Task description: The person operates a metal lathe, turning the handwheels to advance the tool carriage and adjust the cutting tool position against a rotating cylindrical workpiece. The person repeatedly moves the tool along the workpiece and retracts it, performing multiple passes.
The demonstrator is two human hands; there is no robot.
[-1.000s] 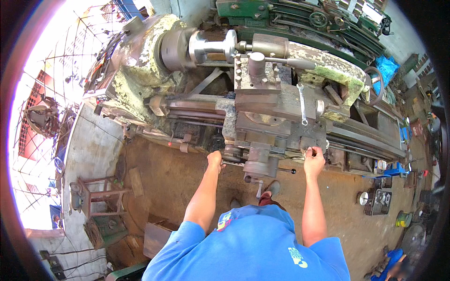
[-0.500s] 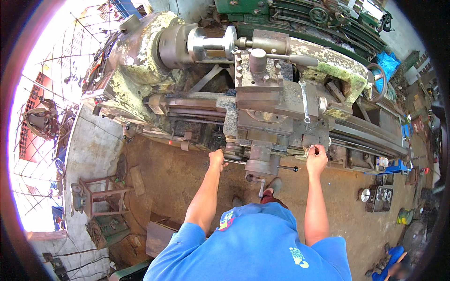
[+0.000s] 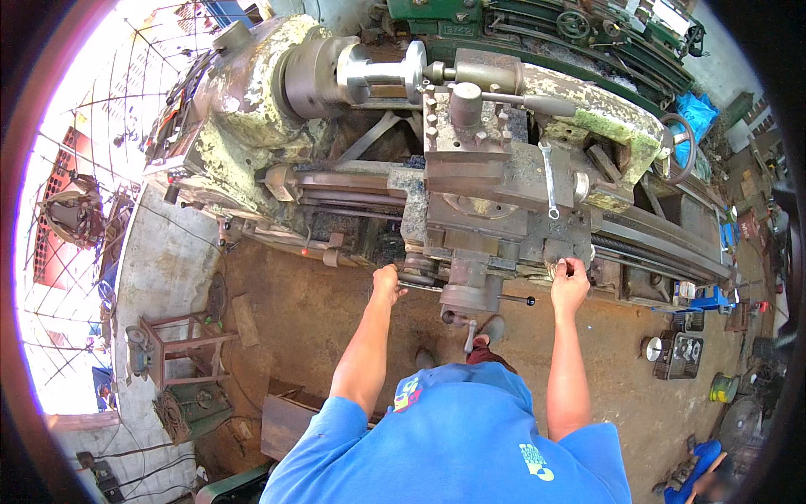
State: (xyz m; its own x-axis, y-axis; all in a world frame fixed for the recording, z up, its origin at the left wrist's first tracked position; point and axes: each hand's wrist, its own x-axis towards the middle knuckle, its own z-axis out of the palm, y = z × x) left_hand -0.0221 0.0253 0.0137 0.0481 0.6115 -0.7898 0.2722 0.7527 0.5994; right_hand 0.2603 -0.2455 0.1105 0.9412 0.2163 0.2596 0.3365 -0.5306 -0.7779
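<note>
We see both bare arms reaching forward from the short blue cloth sleeves (image 3: 315, 445), palms low at the near side of a worn, grey-brown metal lathe carriage (image 3: 474, 227). Left forearm slants up and inward; our left hand (image 3: 387, 284) is bunched, knuckles forward, at the left edge of a dark round metal handwheel (image 3: 420, 284), fingers curled closed on its rim. Right forearm runs nearly straight ahead; our right hand (image 3: 571, 286) is raised at the wrist by the carriage's right end, thumb and forefinger drawn together, and we cannot tell whether anything sits between them.

Between the hands, well apart: a thin dark lever with a black ball knob (image 3: 530, 301) and, nearer us, a grey metal crank handle (image 3: 470, 332) hanging down. Beyond, a silver spool-shaped metal workpiece (image 3: 382, 74) lies level between a dark cylindrical chuck (image 3: 315, 80) and the grey pointed tailstock centre (image 3: 437, 73). A square dark-metal tool post (image 3: 466, 126) stands just to our side of it; a long silver wrench (image 3: 550, 181) rests on the carriage, ahead of the right hand
</note>
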